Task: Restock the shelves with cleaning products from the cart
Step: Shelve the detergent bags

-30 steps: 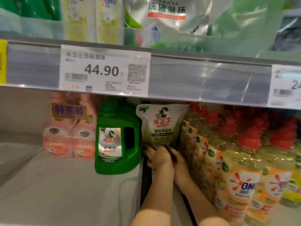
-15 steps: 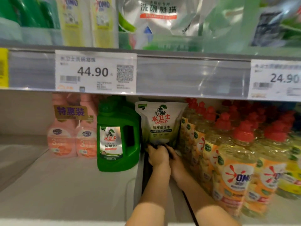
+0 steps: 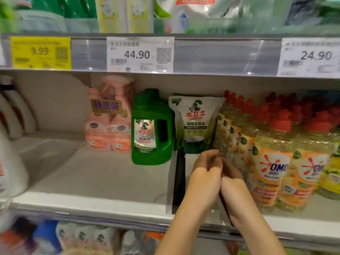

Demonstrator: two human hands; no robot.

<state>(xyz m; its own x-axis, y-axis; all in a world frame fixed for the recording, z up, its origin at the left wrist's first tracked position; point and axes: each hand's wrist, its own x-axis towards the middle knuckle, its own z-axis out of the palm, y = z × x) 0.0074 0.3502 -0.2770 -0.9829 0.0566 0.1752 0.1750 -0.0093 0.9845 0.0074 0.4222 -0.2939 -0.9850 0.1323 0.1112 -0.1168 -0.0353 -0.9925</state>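
Observation:
A white and green stand-up pouch of cleaner stands upright at the back of its lane on the middle shelf. It sits between a green jug and rows of yellow OMO bottles. My left hand and my right hand hover close together just in front of the pouch and below it, not touching it. Their fingers are loosely curled and hold nothing. The left hand hides part of the right hand's fingers.
A clear upright divider separates the pouch lane from the jug. Two pink spray bottles stand left of the jug, with bare shelf in front of them. White bottles sit at the far left. A price rail overhangs the shelf.
Both hands have let go of the pouch's base and drawn back toward the shelf front. The pouch stays upright. My view has shifted left and pulled back.

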